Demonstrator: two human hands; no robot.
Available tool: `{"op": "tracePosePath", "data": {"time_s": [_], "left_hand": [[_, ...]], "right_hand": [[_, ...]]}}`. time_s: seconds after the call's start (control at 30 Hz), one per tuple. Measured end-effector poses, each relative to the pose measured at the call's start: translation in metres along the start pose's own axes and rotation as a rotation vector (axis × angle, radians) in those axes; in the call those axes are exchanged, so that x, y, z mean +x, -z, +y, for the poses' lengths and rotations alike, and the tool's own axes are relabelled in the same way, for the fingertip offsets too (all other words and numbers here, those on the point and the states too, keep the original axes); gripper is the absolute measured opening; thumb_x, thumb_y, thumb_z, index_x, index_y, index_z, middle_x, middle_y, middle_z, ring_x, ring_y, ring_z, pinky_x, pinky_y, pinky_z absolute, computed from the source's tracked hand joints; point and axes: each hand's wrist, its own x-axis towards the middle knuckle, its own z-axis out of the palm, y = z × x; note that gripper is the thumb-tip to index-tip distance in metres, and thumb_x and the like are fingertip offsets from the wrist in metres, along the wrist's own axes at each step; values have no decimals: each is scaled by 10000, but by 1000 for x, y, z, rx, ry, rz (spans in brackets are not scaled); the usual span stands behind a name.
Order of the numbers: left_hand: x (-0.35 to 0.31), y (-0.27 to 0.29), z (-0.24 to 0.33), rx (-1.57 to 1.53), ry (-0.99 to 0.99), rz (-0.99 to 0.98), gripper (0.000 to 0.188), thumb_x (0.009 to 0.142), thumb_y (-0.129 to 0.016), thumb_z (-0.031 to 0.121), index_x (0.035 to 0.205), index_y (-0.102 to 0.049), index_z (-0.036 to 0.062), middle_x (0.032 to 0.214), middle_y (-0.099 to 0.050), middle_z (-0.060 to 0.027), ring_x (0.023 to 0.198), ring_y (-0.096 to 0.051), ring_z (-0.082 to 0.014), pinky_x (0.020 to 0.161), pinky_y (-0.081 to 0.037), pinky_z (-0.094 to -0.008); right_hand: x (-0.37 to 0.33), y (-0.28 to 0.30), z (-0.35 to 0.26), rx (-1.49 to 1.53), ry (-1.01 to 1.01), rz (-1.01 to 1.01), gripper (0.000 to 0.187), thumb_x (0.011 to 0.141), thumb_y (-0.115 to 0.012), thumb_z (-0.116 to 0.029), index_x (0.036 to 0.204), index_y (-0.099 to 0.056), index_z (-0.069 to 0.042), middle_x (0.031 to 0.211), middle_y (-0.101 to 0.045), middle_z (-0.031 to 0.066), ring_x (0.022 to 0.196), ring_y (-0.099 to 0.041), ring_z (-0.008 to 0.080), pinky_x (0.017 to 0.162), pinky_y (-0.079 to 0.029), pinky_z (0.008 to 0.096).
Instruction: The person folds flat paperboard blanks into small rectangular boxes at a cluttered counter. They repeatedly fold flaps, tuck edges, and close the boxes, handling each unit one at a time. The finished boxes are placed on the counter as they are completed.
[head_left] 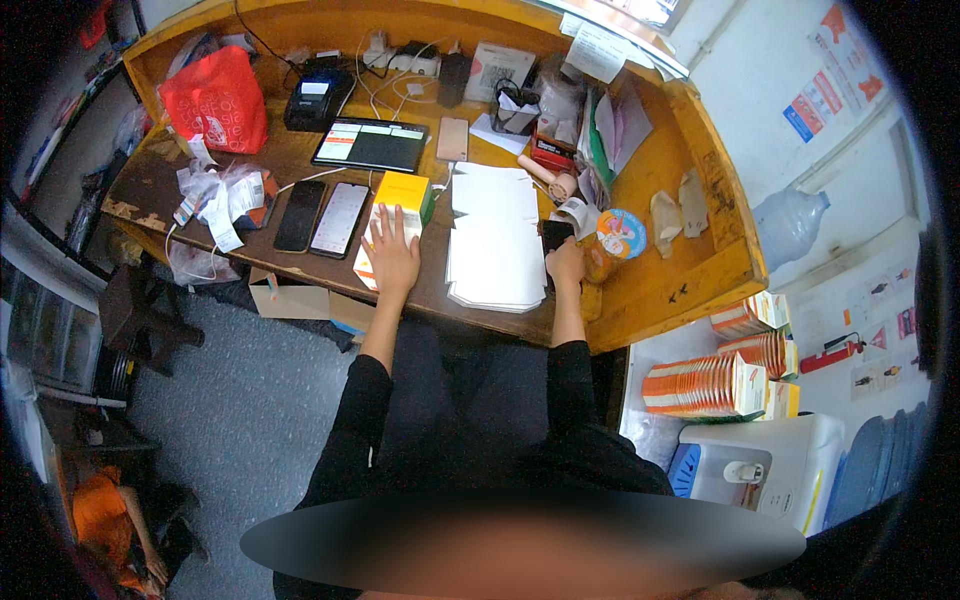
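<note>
My left hand (393, 256) lies with fingers spread on a yellow, white and orange carton (405, 190) near the desk's front edge. To its right is a stack of flat white die-cut card blanks (497, 235). My right hand (566, 263) is beside the stack's right edge, fingers curled at a small black object (556, 233); the hand partly covers it, and its kind is unclear. Left of the carton lie a phone with a lit screen (341, 218) and a dark phone (300, 215).
Behind are a tablet (370, 145), a black printer-like device (318, 98) and a red bag (214, 98). A round colourful lid (621, 234) is right of my right hand. Folded orange-and-white cartons (703, 388) stand in rows beside a water dispenser (765, 465). Another person's orange garment (101, 525) shows lower left.
</note>
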Motion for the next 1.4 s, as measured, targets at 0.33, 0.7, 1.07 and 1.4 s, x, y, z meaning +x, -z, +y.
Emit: {"op": "tracePosePath", "data": {"time_s": [0.33,0.7,1.07,1.4], "left_hand": [[0,-2,0,0,-3,30,686,970,-484,382,1556,-197,169,1621,-115,-126,1415,-284,-407,1134,-219,-609],[1,-4,-1,-14,-8,40,688,965,-494,381,1551,-207,163,1616,-135,-138,1418,-280,-410,1126,-220,-622],[1,-5,0,-1,-11,41,679,971,-480,387,1551,-212,158,1616,-140,-139,1423,-283,-394,1126,-230,-611],[1,0,0,-25,-3,7,685,973,-484,382,1554,-196,161,1622,-118,-134,1429,-272,-395,1137,-221,-598]], "right_hand": [[1,8,-4,-103,80,88,644,740,-801,-307,1163,-504,78,1057,-649,281,1012,-632,439,906,-506,484],[10,8,-18,-76,32,157,794,660,-886,-279,1241,-449,39,1195,-577,281,1136,-555,431,917,-503,472],[27,12,-28,-188,88,131,945,635,-886,-424,1341,-404,-20,1148,-574,266,1041,-603,408,882,-519,481],[-27,6,-21,116,407,510,374,907,-612,-213,1210,-541,-7,1097,-595,203,1049,-564,376,905,-441,471]]}}
